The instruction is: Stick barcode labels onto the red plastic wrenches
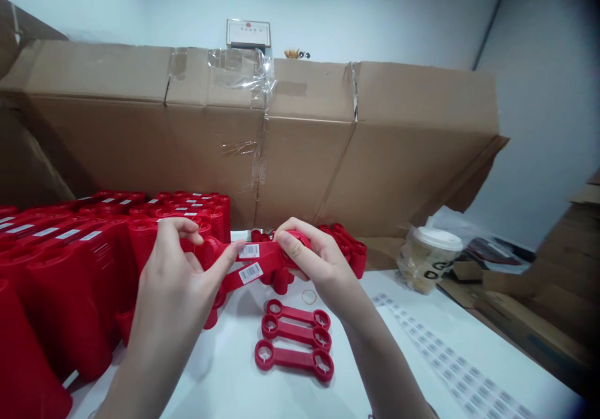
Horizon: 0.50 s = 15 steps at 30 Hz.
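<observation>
In the head view, my right hand [316, 253] is closed around the right ends of red dumbbell-shaped plastic pieces [269, 257], held above the table. My left hand [175, 287] is at their left ends, its thumb pressed by the edge of a white barcode label [249, 251] and its other fingers curled, partly hidden. A second barcode label [250, 273] shows on the piece just below. Under my hands, three loose red pieces with a ring at each end [299, 329] lie one below another on the white table.
Stacks of labelled red pieces [94, 244] fill the left. More red pieces [349, 250] lie behind my right hand, near a rubber band [309, 297]. A large cardboard box [304, 162] stands behind. At right are a lidded cup [429, 256] and a label sheet [450, 359].
</observation>
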Motion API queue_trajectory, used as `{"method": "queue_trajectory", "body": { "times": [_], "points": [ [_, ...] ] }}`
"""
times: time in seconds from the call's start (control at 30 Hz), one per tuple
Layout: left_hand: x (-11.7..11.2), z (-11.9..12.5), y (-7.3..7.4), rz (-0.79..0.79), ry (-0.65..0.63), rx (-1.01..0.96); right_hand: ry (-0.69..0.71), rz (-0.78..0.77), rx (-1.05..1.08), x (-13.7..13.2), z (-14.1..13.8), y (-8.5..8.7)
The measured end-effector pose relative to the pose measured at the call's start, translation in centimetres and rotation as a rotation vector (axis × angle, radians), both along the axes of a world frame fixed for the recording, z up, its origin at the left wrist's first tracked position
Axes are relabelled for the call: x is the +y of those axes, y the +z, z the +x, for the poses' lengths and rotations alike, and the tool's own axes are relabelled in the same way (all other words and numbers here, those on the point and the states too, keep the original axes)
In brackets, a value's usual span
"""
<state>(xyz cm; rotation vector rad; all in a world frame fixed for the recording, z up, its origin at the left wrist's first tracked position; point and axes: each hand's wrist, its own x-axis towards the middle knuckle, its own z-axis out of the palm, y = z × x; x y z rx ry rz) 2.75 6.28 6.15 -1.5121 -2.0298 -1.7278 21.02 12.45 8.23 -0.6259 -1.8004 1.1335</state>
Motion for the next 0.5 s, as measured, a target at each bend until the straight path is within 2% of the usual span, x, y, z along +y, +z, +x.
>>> {"method": "queue_trajectory", "body": {
  "times": [0.07,0.1,0.3,0.5],
  "points": [
    [0.2,-0.3,-0.1,-0.039,0.098,0.081,-0.029,0.005,0.016,0.2,-0.4,-0.3],
    [0.3,-0.3,-0.3,-0.044,0.105,0.103,-0.046,0.018,0.021,0.2,-0.5,-0.5],
    [1.0,0.5,-1.4,0.001,-0.182,0.014,-0.124,0.194,0.011,-0.1,-1.2,-1.2],
    [1.8,0.5,-1.4,0.108,-0.331,-0.250,-0.099,0.249,0.025,-0.3,-1.3,-1.3]
  ]
}}
